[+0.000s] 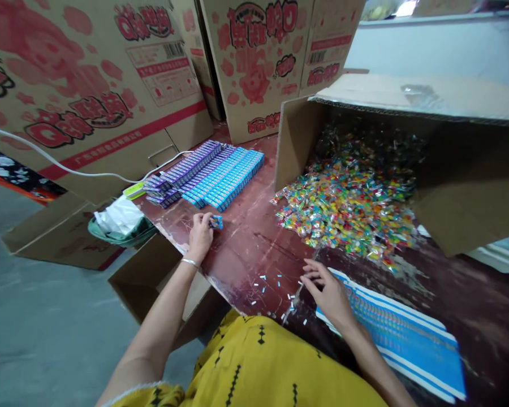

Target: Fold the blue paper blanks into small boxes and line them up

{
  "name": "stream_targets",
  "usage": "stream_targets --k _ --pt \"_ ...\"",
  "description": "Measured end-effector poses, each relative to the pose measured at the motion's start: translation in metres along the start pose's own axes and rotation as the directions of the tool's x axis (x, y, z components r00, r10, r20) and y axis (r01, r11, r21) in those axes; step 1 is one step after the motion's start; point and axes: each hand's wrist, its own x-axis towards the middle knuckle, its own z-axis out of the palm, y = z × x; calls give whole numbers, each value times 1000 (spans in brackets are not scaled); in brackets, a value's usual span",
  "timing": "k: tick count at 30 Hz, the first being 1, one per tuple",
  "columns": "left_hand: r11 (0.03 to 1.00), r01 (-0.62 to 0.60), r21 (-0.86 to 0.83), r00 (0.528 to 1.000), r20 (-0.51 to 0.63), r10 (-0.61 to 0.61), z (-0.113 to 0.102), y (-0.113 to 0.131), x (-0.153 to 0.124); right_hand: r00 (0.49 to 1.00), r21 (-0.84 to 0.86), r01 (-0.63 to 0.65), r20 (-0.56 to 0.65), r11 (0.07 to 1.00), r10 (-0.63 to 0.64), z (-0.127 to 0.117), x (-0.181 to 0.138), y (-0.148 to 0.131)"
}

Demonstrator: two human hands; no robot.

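Observation:
Fingers of my left hand are wrapped around a small blue box, held low over the table near its left edge. Just beyond it lie tight rows of small blue boxes and purple boxes. My right hand hovers by the near end of a fanned stack of flat blue printed cards, fingers apart and holding nothing. Small white and blue scraps are scattered between my hands. Beyond my right hand, colourful wrapped candies spill from a tipped carton.
The open carton lies on its side at the right of the red table. Large printed cartons stand behind. An open box and a green basket sit off the table's left edge. A white cable crosses at left.

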Motion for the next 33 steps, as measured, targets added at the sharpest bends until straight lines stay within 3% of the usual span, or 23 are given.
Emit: stream_targets --k 7,16,24,28,30,32,33 --pt "997 -10 -76 998 66 16 0 -7 22 999 -49 -16 29 999 18 -4 -4 1" --pt "986 120 -112 990 -64 -127 16 -4 30 998 -87 -41 40 995 44 -10 -5 0" --pt "972 210 -106 974 -61 -217 13 3 49 999 -103 -50 9 993 51 -14 -11 3" --pt "968 225 -109 972 -41 -230 3 4 42 994 -205 -56 -101 977 36 -50 -10 13" --pt "968 250 -27 958 -138 -252 2 10 35 975 -287 -86 -222 954 21 -83 -8 23" --pt "983 184 -22 968 -167 -185 6 29 18 930 -379 -179 -367 908 30 -114 -8 32" --pt "989 130 -64 985 -106 -137 9 44 5 913 -432 -221 -406 874 31 -126 -7 36"
